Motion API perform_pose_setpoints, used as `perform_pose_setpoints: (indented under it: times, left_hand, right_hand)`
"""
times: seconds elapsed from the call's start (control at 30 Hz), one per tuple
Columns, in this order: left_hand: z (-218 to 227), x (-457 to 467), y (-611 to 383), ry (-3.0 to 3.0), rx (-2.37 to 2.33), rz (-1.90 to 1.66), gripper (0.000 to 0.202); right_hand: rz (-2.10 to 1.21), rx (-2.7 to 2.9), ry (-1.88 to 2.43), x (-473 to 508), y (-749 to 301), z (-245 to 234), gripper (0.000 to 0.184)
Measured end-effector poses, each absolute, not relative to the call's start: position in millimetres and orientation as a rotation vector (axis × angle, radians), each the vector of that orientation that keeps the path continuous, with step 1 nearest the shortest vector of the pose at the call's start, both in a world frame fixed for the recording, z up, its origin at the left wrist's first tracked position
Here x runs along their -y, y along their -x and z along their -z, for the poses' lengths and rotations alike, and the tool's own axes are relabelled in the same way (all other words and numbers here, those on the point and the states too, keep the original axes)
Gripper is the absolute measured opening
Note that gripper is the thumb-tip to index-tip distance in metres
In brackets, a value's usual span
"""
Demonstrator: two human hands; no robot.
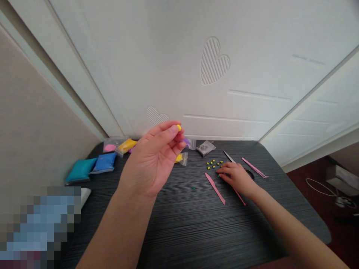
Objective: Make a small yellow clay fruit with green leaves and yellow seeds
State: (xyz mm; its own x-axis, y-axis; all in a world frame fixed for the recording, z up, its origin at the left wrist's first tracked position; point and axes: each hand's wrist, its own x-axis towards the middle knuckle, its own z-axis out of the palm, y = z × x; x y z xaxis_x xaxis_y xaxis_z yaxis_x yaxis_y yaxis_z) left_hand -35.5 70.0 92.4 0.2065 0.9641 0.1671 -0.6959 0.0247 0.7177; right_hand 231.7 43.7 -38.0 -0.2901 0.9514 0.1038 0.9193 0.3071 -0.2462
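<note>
Raised over the table, my left hand (pixel 154 160) is closed, pinching a small yellow clay ball (pixel 178 128) between thumb and fingers. My right hand (pixel 237 176) rests low at the table's right side, its fingers bent together at the tabletop. A tiny green bit shows by those fingertips; whether it is gripped I cannot make out. Several small yellow-and-green clay pieces (pixel 213 163) lie just beyond the fingertips. A red stick-like tool (pixel 239 197) runs partly under my right hand. Scissors (pixel 229 156) lie behind the hand, their handles partly covered.
A pink clay knife (pixel 215 188) lies left of my right hand; pink tweezers (pixel 254 167) lie to its right. Bagged clay in teal (pixel 81 170), blue (pixel 104 163), yellow (pixel 126 145) and grey (pixel 206 148) lines the dark table's (pixel 179 231) back and left. A white panel stands behind.
</note>
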Motion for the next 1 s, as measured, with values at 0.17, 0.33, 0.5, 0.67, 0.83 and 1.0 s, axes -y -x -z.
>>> perform_pose_setpoints:
  times: [0.17, 0.33, 0.5, 0.67, 0.83, 1.0]
  left_hand:
    - [-90.0, -71.3, 35.3, -0.781, -0.422, -1.338, 0.010]
    - [-90.8, -70.8, 35.4, -0.784, -0.427, -1.342, 0.010]
    - [-91.9, -69.4, 35.2, -0.788, -0.422, -1.325, 0.010]
    - [-92.2, -69.2, 34.6, -0.794, -0.422, -1.314, 0.010]
    - [-91.5, -69.9, 33.8, -0.798, -0.438, -1.310, 0.010]
    - [-91.1, -68.0, 30.9, -0.807, -0.434, -1.283, 0.009]
  right_hand:
    - [-0.188, 2.390, 1.696, -42.5, -232.9, 38.3, 0.020]
    - [-0.203, 2.425, 1.674, -40.9, -232.6, 35.3, 0.018]
    - [-0.221, 2.444, 1.643, -42.0, -231.4, 32.3, 0.019]
    - [-0.286, 2.450, 1.585, -43.8, -230.4, 29.5, 0.017]
    - [-0.375, 2.359, 1.523, -42.3, -230.5, 28.5, 0.013]
    - [-0.437, 2.182, 1.436, -31.3, -218.5, 1.6, 0.010]
